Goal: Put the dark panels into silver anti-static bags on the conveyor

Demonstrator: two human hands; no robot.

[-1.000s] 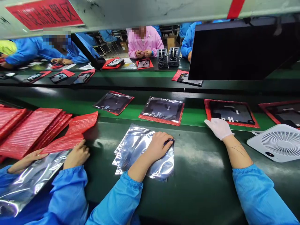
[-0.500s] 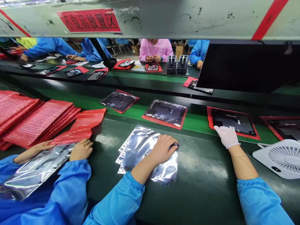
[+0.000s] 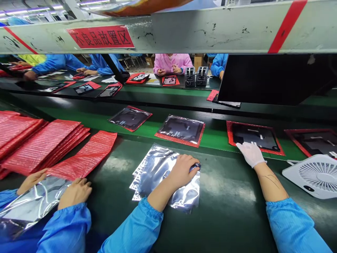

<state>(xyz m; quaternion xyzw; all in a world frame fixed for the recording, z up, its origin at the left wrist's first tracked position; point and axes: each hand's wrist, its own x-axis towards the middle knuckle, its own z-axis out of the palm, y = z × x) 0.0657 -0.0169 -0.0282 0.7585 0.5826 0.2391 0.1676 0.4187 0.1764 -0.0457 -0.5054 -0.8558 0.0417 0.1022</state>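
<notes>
Bench (image 3: 226,196) stretches past silver bags (image 3: 156,172); left hand (image 3: 183,171) seemingly pinches their edge.

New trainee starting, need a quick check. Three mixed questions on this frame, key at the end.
1. What is under the wearer's left hand?
A. red sleeves
B. silver bags
C. a monitor

2. True or false: the wearer's right hand is ungloved.

3. Fill in: at the picture's right edge there is a white, slatted ____.

Key:
1. B
2. False: it wears a white glove.
3. fan
</notes>
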